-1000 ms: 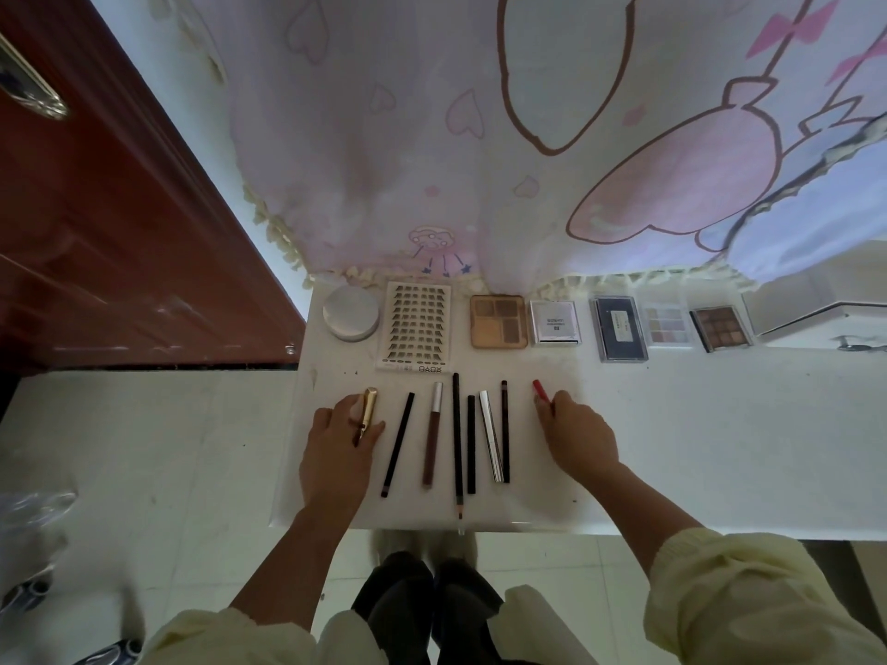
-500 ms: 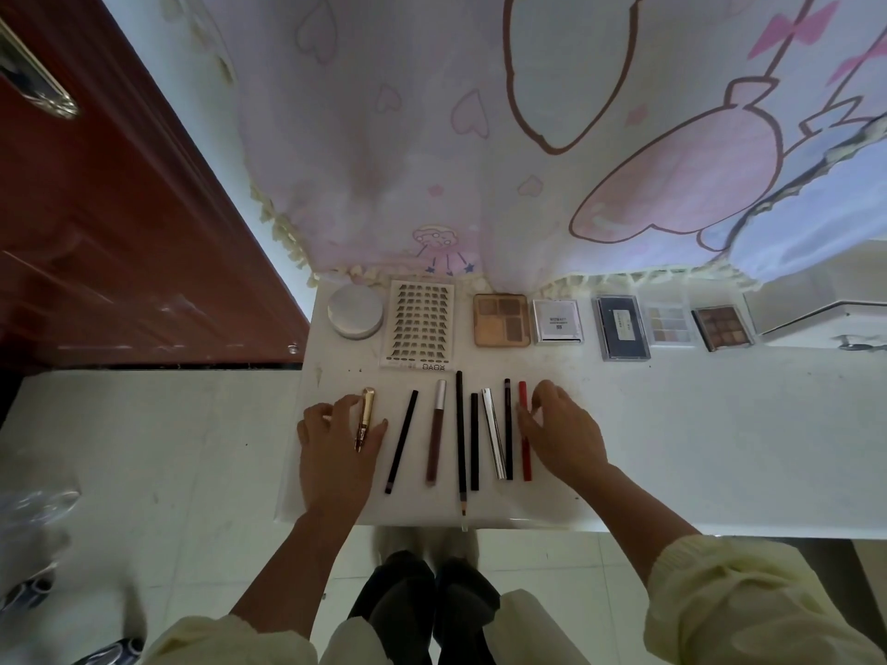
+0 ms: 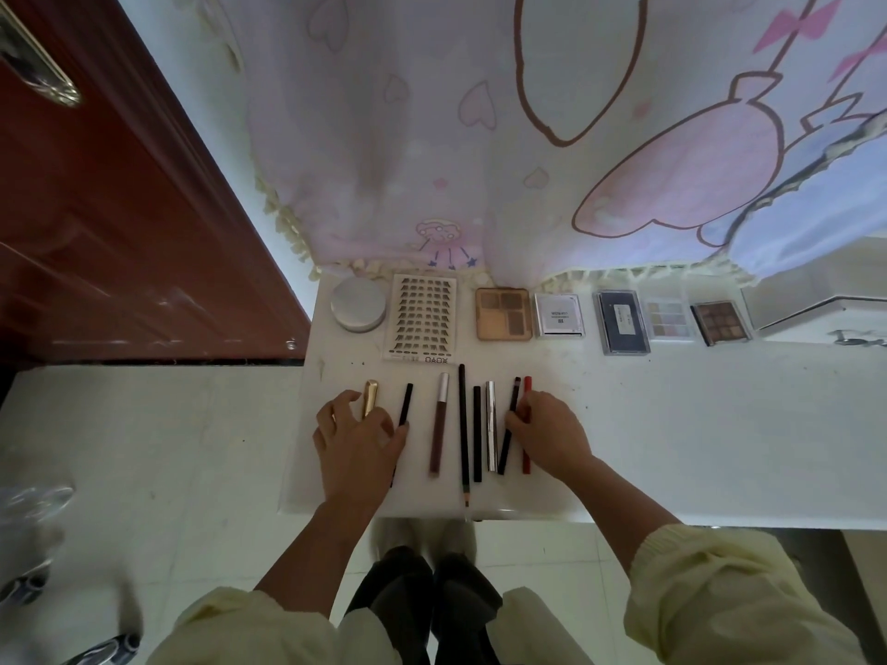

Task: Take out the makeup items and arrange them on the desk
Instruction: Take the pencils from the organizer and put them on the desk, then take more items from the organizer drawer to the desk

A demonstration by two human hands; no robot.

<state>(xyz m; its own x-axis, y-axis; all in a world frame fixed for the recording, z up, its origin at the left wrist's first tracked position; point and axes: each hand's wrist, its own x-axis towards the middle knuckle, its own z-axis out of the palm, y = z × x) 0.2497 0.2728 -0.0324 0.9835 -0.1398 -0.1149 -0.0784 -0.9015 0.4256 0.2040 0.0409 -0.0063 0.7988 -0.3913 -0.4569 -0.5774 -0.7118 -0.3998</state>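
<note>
A person is lining up makeup sticks on a white desk [image 3: 672, 424]. Nearest the body, between the hands, the tip of a long black pencil [image 3: 462, 424] is hanging just past the desk's near edge, and one careless nudge could be sending it to the floor.

The left hand [image 3: 357, 448] is lying over a gold tube [image 3: 370, 395], a fingertip touching the thin black pencil [image 3: 406, 400] just to its right; whether it is gripping the tube cannot be told. The right hand [image 3: 552, 439] is pinching a red pencil [image 3: 528, 386] together with a slanted black pen [image 3: 513, 400]. Straightening them risks knocking the silver tube [image 3: 490, 424] just to its left.

Beyond both hands, a round compact [image 3: 358, 303], a lash card [image 3: 422, 316] and several palettes [image 3: 503, 313] are sitting in a row.
</note>
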